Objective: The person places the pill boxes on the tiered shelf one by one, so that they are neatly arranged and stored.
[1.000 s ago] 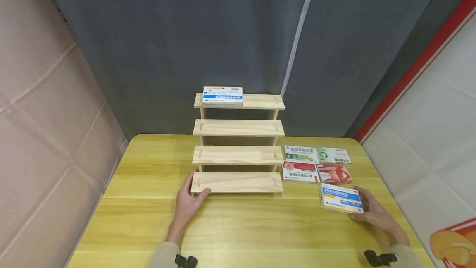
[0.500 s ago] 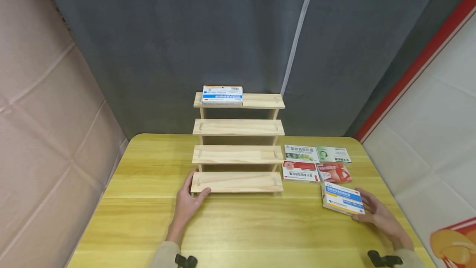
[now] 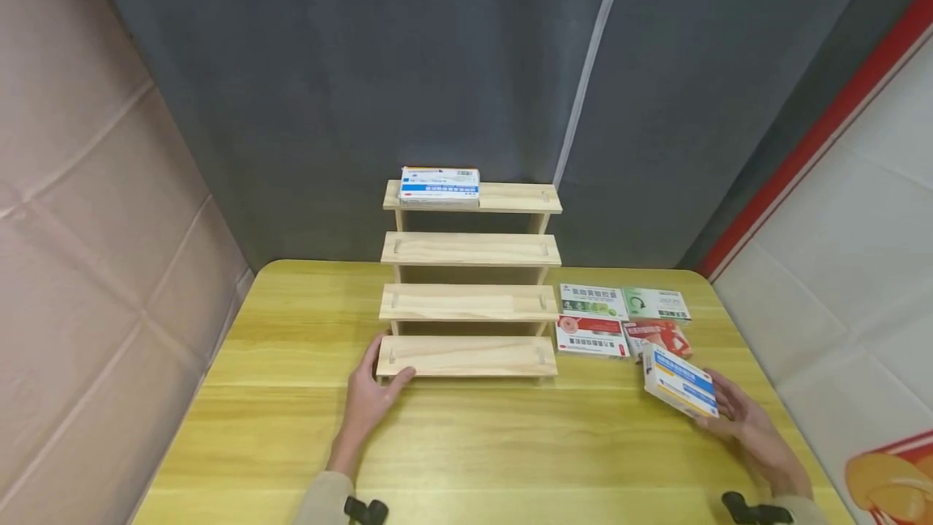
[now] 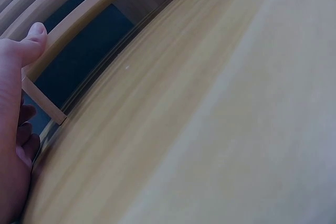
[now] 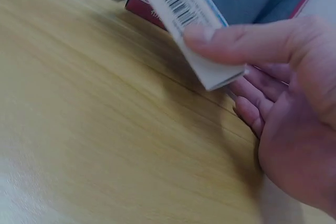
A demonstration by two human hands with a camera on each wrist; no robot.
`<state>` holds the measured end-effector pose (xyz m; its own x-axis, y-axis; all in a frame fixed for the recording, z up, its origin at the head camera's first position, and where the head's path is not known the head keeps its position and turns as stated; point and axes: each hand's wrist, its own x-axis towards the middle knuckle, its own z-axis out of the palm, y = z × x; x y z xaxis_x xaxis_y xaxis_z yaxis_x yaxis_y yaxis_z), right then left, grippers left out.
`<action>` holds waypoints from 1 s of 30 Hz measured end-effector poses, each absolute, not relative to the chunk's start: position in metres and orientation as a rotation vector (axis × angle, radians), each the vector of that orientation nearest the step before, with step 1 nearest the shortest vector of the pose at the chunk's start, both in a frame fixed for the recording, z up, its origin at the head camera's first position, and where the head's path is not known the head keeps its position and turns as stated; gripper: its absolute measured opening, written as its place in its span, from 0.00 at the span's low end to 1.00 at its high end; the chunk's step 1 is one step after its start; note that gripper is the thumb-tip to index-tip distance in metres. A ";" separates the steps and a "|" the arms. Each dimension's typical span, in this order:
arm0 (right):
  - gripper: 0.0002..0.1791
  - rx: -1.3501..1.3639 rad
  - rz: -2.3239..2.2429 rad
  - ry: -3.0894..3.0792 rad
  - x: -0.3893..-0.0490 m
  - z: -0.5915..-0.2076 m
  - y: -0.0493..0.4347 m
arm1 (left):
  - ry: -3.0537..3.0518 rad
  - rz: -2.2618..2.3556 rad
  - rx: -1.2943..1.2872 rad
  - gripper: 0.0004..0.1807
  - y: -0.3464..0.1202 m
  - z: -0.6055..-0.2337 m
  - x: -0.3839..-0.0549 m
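In the head view my left hand (image 3: 368, 395) grips the left end of the lowest step of a four-tier pale wooden display rack (image 3: 470, 356). Its thumb lies over the step's front edge, and the fingers are at the side. On the right, my right hand (image 3: 751, 426) pinches a white-and-blue medicine box (image 3: 683, 383) by its right end. The right wrist view shows the thumb across the barcode side of this box (image 5: 184, 17), which is tilted above the table. A similar white-and-blue medicine box (image 3: 440, 187) lies on the top step, toward the left.
Right of the rack lie a white-and-green medicine box (image 3: 592, 300), a pale green one (image 3: 656, 304), a white-and-red one (image 3: 592, 336) and a red one (image 3: 656, 338). A dark curtain (image 3: 350, 87) hangs behind the wooden table (image 3: 510, 452); pale walls flank it.
My right hand has lifted and tilted the medicine box, shifting it slightly right, so more of its front side shows. The left hand keeps its hold on the rack.
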<state>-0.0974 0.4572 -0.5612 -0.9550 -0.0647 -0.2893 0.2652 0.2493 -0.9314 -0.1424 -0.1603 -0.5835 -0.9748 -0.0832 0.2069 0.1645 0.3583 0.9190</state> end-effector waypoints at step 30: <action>0.37 -0.135 -2.349 1.887 -0.092 -0.570 0.457 | -2.401 -1.615 -0.075 0.48 -0.162 -0.591 -0.145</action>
<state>-0.0915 0.4566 -0.5696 -0.9882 -0.1530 -0.0087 0.0415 -0.2126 -0.9763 -0.1450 -0.1618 -0.5910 -0.9684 -0.0941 0.2310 0.1784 0.3856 0.9052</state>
